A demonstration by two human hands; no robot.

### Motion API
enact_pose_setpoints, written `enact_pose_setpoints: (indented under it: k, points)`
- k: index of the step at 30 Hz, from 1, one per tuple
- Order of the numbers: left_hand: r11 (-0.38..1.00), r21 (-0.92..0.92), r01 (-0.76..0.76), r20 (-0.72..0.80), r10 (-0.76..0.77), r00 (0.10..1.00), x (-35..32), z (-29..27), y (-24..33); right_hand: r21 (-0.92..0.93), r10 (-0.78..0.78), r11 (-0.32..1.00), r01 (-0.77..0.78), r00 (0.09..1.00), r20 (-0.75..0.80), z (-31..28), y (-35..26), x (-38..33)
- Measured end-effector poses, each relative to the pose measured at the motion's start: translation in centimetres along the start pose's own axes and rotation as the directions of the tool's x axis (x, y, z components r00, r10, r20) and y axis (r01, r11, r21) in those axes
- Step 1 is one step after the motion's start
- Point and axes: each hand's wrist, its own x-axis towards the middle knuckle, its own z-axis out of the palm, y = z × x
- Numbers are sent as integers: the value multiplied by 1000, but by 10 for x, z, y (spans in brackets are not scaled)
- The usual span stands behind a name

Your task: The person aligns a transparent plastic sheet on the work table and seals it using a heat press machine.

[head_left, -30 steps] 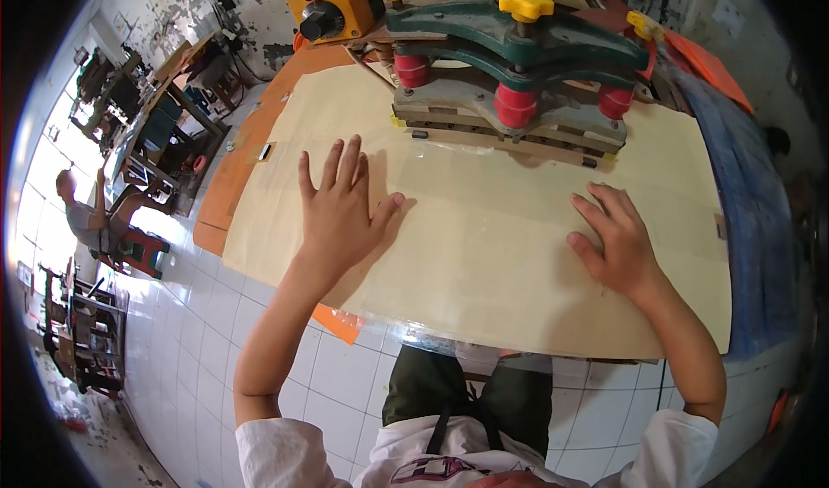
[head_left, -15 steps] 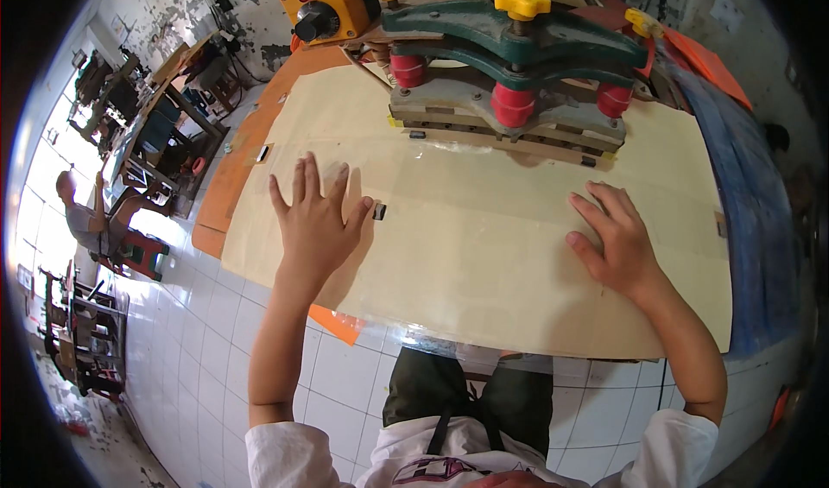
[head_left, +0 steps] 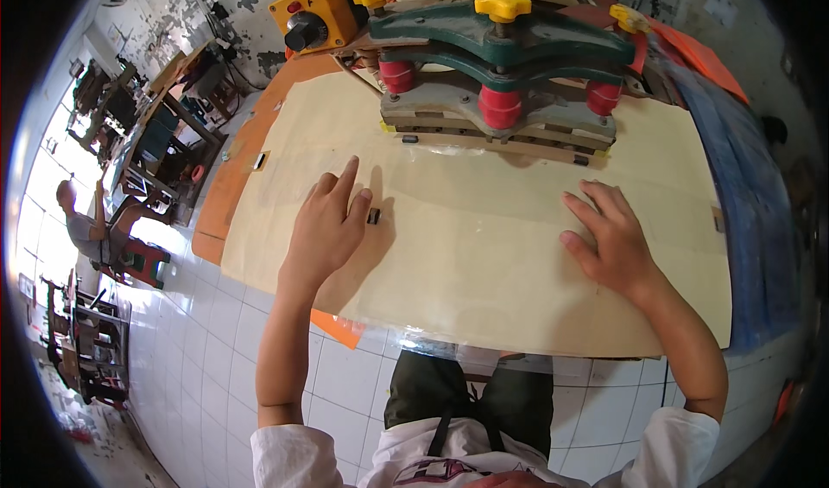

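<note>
A large cream sheet (head_left: 484, 289) covers most of the table in front of me. My left hand (head_left: 330, 229) is over its left part, index finger stretched forward, thumb apart and the other fingers partly curled. It holds nothing that I can see. A small black piece (head_left: 374, 216) lies beside its thumb. My right hand (head_left: 613, 242) rests low on or just over the sheet's right part, fingers spread and empty. Beyond both hands stands a press head with a dark green clamp frame (head_left: 509, 43), red bushings (head_left: 501, 108) and yellow knobs (head_left: 503, 6).
A yellow control box (head_left: 315, 13) with a black dial stands at the back left. More small black pieces (head_left: 261, 161) sit near the sheet's edges. Blue sheeting (head_left: 756, 237) hangs along the right side. Far left, a person (head_left: 91, 224) sits on a red stool (head_left: 147, 262).
My left hand has gone from spread fingers to one outstretched index finger, the others folding in. My right hand keeps nearly the same place and pose. The view has shifted slightly.
</note>
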Motion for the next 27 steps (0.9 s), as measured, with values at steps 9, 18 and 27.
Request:
enact_pose_setpoints:
  k: [9, 18, 27]
  points:
    - [860, 224, -458, 263, 400, 878, 33, 23, -27, -4, -28, 1000, 28, 999, -15, 0, -1, 2]
    - [944, 158, -289, 166, 263, 950, 45, 31, -4, -18, -5, 1000, 5, 1000, -2, -3, -3, 2]
    - [966, 146, -214, 151, 192, 970, 47, 34, 5, -12, 26, 1000, -26, 999, 24, 1, -1, 1]
